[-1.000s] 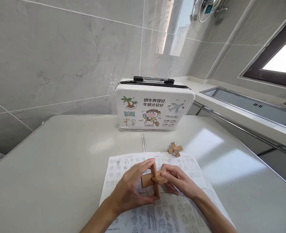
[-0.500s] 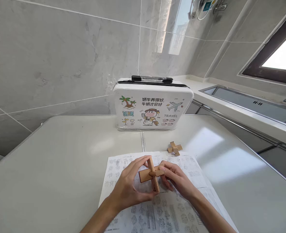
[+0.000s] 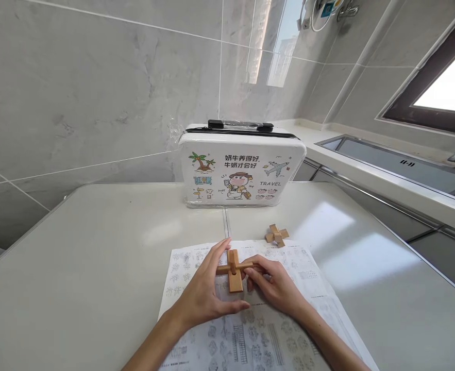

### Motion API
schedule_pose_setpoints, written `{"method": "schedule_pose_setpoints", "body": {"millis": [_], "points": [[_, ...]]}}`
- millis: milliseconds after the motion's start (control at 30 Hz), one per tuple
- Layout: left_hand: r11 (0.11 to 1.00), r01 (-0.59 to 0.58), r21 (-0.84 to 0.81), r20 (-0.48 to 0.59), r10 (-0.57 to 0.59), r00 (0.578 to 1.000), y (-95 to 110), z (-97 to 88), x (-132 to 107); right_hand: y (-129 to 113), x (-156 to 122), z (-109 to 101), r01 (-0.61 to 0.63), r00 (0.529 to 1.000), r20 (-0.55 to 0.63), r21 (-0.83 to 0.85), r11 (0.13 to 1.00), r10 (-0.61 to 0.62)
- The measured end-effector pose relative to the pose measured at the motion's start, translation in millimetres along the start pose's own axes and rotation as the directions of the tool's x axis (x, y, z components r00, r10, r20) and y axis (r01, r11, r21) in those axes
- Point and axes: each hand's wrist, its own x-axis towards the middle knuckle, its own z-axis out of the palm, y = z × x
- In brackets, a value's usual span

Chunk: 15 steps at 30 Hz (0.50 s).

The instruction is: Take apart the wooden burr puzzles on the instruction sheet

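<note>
A wooden cross-shaped puzzle [image 3: 234, 272] lies low over a printed instruction sheet [image 3: 250, 330] on the white table [image 3: 96, 257]. My left hand [image 3: 206, 291] curves round the puzzle's left side, fingertips touching its top. My right hand [image 3: 273, 286] pinches the right arm of the cross between thumb and fingers. Beyond the sheet's far edge, a second, smaller wooden cross puzzle [image 3: 276, 235] sits untouched on the table.
A white travel-print case [image 3: 242, 172] with a black handle stands upright at the table's back against the tiled wall. To the right runs a counter with a steel sink [image 3: 397, 165] under a window. A seam [image 3: 224, 226] splits the tabletop.
Both hands have lowered the wooden cross from a raised, tilted hold down onto the sheet and turned it flatter. The small puzzle and case have not moved.
</note>
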Motion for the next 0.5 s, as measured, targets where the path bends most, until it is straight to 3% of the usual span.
{"method": "schedule_pose_setpoints", "body": {"millis": [233, 500], "points": [[0.998, 0.058, -0.002, -0.035, -0.058, 0.998, -4.0, -0.7, 0.3, -0.5, -0.6, -3.4, 0.034, 0.999, 0.010, -0.130, 0.991, -0.033], [0.999, 0.006, 0.033, -0.061, -0.004, 0.998, 2.5, 4.9, 3.7, 3.1, -1.2, -9.6, 0.040, 0.999, 0.024, -0.202, 0.979, -0.036]]}}
